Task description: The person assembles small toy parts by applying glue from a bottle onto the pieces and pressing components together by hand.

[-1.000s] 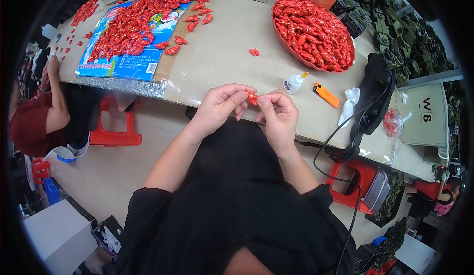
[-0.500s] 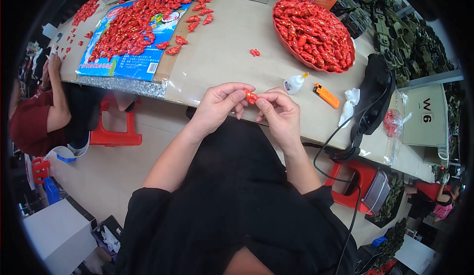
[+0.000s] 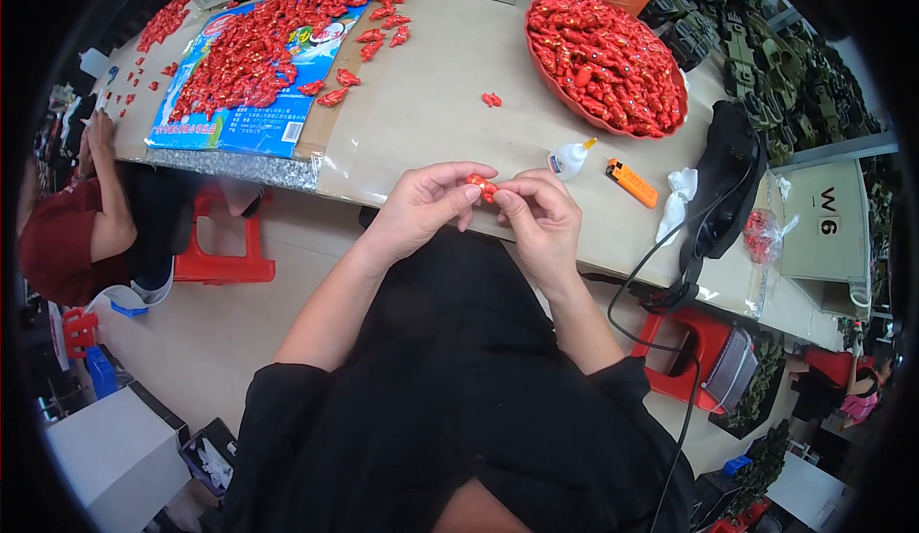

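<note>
Between my two hands, at the table's near edge, is a small shiny red figurine. My left hand pinches it from the left with thumb and forefinger. From the other side, my right hand grips it with its thumb and fingertips. The fingers partly cover the piece, so its exact shape is hard to make out. Just beyond my right hand stands a small white glue bottle with a yellow tip, tilted. A similar loose red piece lies on the table farther off.
A red bowl heaped with red pieces stands at the far right. More red pieces lie on a blue printed sheet at the left. An orange lighter, white tissue and black strap are to the right. A co-worker sits at far left.
Both hands stay in nearly the same place, still holding the red figurine between them. At far left, the co-worker's hand has shifted slightly.
</note>
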